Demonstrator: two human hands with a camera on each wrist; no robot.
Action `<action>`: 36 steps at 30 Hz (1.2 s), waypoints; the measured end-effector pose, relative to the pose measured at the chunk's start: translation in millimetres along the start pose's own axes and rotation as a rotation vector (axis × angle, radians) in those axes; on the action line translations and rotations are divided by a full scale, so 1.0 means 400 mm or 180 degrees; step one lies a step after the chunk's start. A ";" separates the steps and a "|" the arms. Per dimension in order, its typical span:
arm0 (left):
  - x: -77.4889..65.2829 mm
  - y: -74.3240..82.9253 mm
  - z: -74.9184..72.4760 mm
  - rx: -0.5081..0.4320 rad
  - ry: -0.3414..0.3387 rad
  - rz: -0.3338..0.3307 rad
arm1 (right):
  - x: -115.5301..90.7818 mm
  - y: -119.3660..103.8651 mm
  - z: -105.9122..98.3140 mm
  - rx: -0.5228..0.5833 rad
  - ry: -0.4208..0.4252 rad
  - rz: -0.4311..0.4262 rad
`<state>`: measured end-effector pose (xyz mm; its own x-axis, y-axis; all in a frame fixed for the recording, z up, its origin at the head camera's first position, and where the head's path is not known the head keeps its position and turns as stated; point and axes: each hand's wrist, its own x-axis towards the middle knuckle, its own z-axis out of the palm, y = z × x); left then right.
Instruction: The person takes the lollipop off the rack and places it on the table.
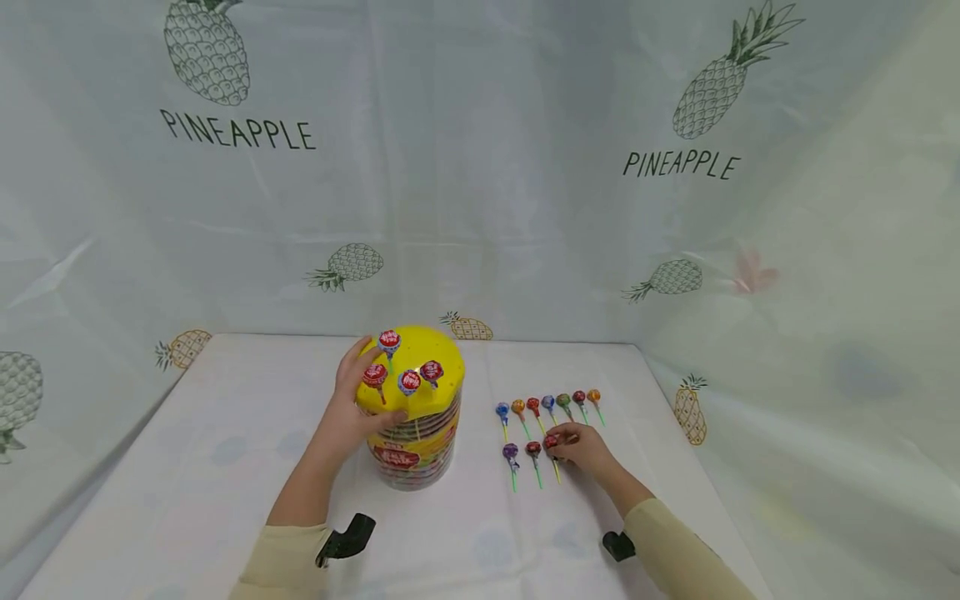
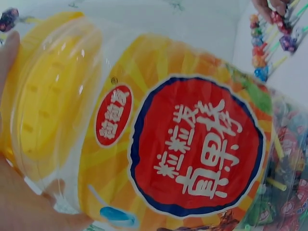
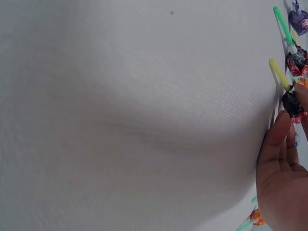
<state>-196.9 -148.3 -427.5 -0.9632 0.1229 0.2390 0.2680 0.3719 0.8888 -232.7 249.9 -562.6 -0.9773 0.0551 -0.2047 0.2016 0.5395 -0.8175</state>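
Observation:
My left hand (image 1: pixel 351 417) grips the top of a clear candy jar (image 1: pixel 416 458), its fingers and thumb spread around the yellow lid (image 1: pixel 422 340). Several wrapped lollipops (image 1: pixel 408 382) stand upright out of that lid. The jar's orange label with a red circle (image 2: pixel 197 144) fills the left wrist view, and more lollipops show through its clear base. To the right, my right hand (image 1: pixel 588 450) pinches a dark red lollipop (image 3: pixel 290 102) by its wrapped head, low over the table. Its yellow stick points toward me.
Beside the held lollipop lie a purple lollipop (image 1: pixel 511 452) and a dark red one (image 1: pixel 533 450). Behind them, several more form a row, with an orange one (image 1: pixel 594 396) at its right end. A pineapple-print curtain (image 1: pixel 480 183) hangs behind the white table (image 1: pixel 247 433).

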 end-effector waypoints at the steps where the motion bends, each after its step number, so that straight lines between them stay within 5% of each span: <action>1: -0.004 0.003 0.002 0.0037 0.0027 -0.0021 | 0.000 0.000 0.000 -0.0010 -0.0001 -0.0006; 14: -0.024 0.015 0.017 0.0106 0.0204 -0.0098 | 0.002 0.000 -0.001 -0.0009 -0.0059 -0.0038; 26: -0.028 0.011 0.013 0.0089 0.0195 -0.0062 | 0.011 -0.038 -0.057 -0.0149 0.0003 -0.0297; 36: -0.028 0.006 0.018 0.0085 0.0182 -0.0041 | 0.011 0.002 -0.029 -0.0311 -0.0085 0.0010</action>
<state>-185.3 -142.3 -430.7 -0.9660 0.0653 0.2502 0.2551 0.3976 0.8814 -237.6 260.4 -557.9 -0.9743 0.0352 -0.2224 0.1960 0.6187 -0.7608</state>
